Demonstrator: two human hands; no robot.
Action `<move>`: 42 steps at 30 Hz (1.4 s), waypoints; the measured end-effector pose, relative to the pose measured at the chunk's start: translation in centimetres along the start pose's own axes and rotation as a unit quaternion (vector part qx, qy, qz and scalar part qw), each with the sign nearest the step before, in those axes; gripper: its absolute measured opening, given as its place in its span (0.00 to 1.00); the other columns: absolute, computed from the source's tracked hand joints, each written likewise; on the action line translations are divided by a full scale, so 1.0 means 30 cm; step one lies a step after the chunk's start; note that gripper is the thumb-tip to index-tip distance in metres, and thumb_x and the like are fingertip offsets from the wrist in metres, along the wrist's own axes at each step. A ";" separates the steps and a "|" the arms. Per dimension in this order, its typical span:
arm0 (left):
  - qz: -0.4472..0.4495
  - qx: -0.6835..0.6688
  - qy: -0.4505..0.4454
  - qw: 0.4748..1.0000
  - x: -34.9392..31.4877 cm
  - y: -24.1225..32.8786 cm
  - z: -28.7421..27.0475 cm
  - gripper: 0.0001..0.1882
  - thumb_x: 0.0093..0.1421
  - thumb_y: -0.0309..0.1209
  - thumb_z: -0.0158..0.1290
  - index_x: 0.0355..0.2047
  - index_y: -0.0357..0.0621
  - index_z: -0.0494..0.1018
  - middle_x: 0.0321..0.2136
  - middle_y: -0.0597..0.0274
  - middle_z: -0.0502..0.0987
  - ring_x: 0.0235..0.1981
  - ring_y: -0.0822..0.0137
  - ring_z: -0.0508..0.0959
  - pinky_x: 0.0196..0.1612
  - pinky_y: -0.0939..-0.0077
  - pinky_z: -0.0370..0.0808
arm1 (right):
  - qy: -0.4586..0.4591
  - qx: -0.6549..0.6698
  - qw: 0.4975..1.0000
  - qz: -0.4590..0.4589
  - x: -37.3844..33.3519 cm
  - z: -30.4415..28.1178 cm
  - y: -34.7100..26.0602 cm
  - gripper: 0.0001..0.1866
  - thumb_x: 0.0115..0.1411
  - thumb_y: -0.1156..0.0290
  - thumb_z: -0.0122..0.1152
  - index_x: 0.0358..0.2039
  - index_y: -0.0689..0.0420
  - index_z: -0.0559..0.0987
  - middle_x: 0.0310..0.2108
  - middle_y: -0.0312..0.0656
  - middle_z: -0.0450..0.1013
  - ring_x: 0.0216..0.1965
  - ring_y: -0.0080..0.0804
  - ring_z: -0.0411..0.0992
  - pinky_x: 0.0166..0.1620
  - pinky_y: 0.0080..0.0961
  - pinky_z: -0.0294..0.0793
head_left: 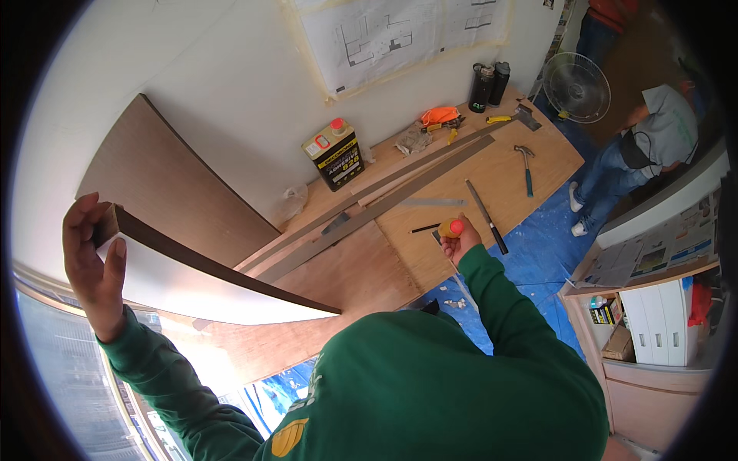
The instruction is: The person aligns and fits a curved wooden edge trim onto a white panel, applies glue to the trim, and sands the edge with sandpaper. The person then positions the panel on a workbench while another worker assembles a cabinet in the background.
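My left hand [98, 265] is raised at the left, its fingers and thumb closed round the upper end of a long board [211, 286]. The board has a pale face and a dark edge, and slants down to the workbench [361, 269]. Over the bench's near edge, my right hand [463, 244] grips a small yellowish bottle [447, 229] with a red cap. Beside that hand lie a black pencil [425, 228], a metal ruler [432, 202] and a long file [486, 215] with a black handle.
Long brown strips [377, 207] lie along the bench. Behind them stand an adhesive can [333, 156] and a curved brown panel [173, 180] against the wall. A hammer [527, 169] rests right. Beyond are a fan [576, 87], a person [653, 138] and blue floor sheeting [538, 246].
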State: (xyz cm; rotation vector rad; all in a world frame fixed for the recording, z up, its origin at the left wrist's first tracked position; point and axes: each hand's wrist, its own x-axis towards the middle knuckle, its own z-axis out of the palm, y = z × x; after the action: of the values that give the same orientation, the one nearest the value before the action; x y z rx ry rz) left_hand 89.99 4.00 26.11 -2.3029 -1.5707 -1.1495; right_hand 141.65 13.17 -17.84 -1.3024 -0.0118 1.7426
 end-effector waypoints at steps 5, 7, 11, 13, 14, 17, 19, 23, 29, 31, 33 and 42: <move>0.007 0.081 -0.024 0.996 0.027 0.038 -0.009 0.33 0.62 0.48 0.61 0.61 0.42 0.70 0.60 0.45 0.74 0.58 0.54 0.76 0.63 0.60 0.72 | -0.020 -0.051 0.998 0.009 0.178 0.026 -0.069 0.32 0.65 0.32 0.50 0.34 0.52 0.77 0.17 0.42 0.72 0.17 0.30 0.70 0.19 0.23 0.66; 0.002 0.111 -0.027 0.993 0.036 0.064 -0.018 0.34 0.58 0.56 0.63 0.56 0.43 0.76 0.62 0.45 0.72 0.56 0.57 0.78 0.60 0.61 0.75 | -0.060 -0.084 0.994 0.016 0.251 0.035 -0.081 0.31 0.65 0.32 0.50 0.34 0.52 0.77 0.17 0.41 0.72 0.17 0.30 0.70 0.19 0.23 0.66; -0.070 0.032 0.003 0.997 0.002 0.104 -0.015 0.28 0.56 0.43 0.65 0.51 0.39 0.79 0.63 0.46 0.71 0.61 0.56 0.73 0.63 0.62 0.69 | -0.050 -0.150 0.984 0.087 0.369 0.116 -0.079 0.33 0.63 0.30 0.50 0.34 0.52 0.77 0.17 0.41 0.72 0.17 0.31 0.70 0.19 0.23 0.66; -0.101 0.070 0.008 0.992 -0.018 0.121 -0.019 0.26 0.54 0.38 0.65 0.52 0.41 0.79 0.60 0.51 0.76 0.61 0.55 0.74 0.63 0.62 0.69 | -0.040 -0.168 0.977 0.125 0.430 0.157 -0.060 0.34 0.63 0.30 0.51 0.33 0.53 0.76 0.18 0.41 0.72 0.18 0.32 0.71 0.19 0.24 0.65; -0.093 0.067 0.024 0.993 -0.022 0.121 -0.007 0.25 0.54 0.37 0.65 0.52 0.44 0.79 0.54 0.55 0.80 0.56 0.57 0.77 0.62 0.63 0.70 | -0.067 -0.184 0.973 0.127 0.464 0.169 -0.045 0.34 0.63 0.30 0.51 0.33 0.53 0.76 0.18 0.42 0.72 0.18 0.33 0.71 0.19 0.25 0.65; -0.156 0.076 0.003 0.985 -0.032 0.151 -0.021 0.34 0.53 0.52 0.65 0.52 0.39 0.79 0.53 0.56 0.80 0.57 0.60 0.76 0.67 0.60 0.62 | -0.092 -0.227 0.963 0.111 0.571 0.199 0.003 0.34 0.62 0.30 0.52 0.35 0.54 0.75 0.19 0.43 0.72 0.18 0.34 0.71 0.18 0.27 0.65; -0.165 0.044 0.024 0.985 -0.040 0.167 -0.014 0.35 0.52 0.54 0.66 0.52 0.40 0.79 0.48 0.58 0.81 0.49 0.61 0.77 0.63 0.62 0.65 | -0.091 -0.242 0.960 0.105 0.633 0.223 0.029 0.34 0.63 0.30 0.52 0.36 0.54 0.75 0.19 0.43 0.72 0.18 0.35 0.70 0.18 0.28 0.65; -0.174 0.049 0.017 0.983 -0.060 0.170 -0.028 0.37 0.51 0.56 0.66 0.52 0.40 0.78 0.49 0.57 0.80 0.52 0.62 0.76 0.64 0.63 0.63 | -0.092 -0.240 0.953 0.160 0.690 0.264 0.052 0.33 0.64 0.31 0.51 0.38 0.54 0.75 0.19 0.44 0.71 0.18 0.36 0.71 0.18 0.28 0.66; -0.172 0.056 0.035 0.983 -0.136 0.111 -0.069 0.43 0.56 0.56 0.62 0.60 0.33 0.71 0.58 0.50 0.75 0.63 0.57 0.71 0.71 0.60 0.57 | -0.105 -0.256 0.946 0.168 0.717 0.259 0.038 0.31 0.67 0.35 0.49 0.38 0.55 0.74 0.19 0.45 0.73 0.15 0.34 0.71 0.14 0.25 0.65; -0.151 0.077 0.004 0.986 -0.136 0.080 -0.099 0.44 0.62 0.59 0.51 0.66 0.33 0.64 0.64 0.46 0.69 0.67 0.53 0.67 0.72 0.58 0.58 | -0.130 -0.271 0.943 0.146 0.738 0.247 0.015 0.29 0.69 0.38 0.48 0.38 0.55 0.74 0.20 0.47 0.74 0.16 0.31 0.72 0.15 0.22 0.67; -0.106 0.104 -0.030 0.988 -0.145 0.061 -0.140 0.40 0.70 0.56 0.40 0.68 0.34 0.61 0.66 0.44 0.66 0.69 0.52 0.65 0.72 0.56 0.58 | -0.104 -0.307 0.935 0.146 0.753 0.246 -0.014 0.29 0.70 0.39 0.47 0.40 0.56 0.75 0.20 0.46 0.75 0.15 0.30 0.72 0.15 0.21 0.67; -0.291 -0.021 0.200 0.936 -0.182 0.044 -0.125 0.33 0.71 0.42 0.34 0.68 0.29 0.60 0.66 0.42 0.66 0.67 0.49 0.68 0.70 0.59 0.64 | -0.091 -0.289 0.942 0.147 0.758 0.249 -0.061 0.37 0.69 0.32 0.38 0.41 0.57 0.77 0.21 0.48 0.76 0.15 0.28 0.71 0.16 0.19 0.66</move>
State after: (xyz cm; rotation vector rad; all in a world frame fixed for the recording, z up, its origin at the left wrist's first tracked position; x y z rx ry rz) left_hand 88.24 -2.50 25.62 -1.4967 -2.1104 -1.6503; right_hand 137.03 32.93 -30.65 -1.6100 -0.4915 2.2122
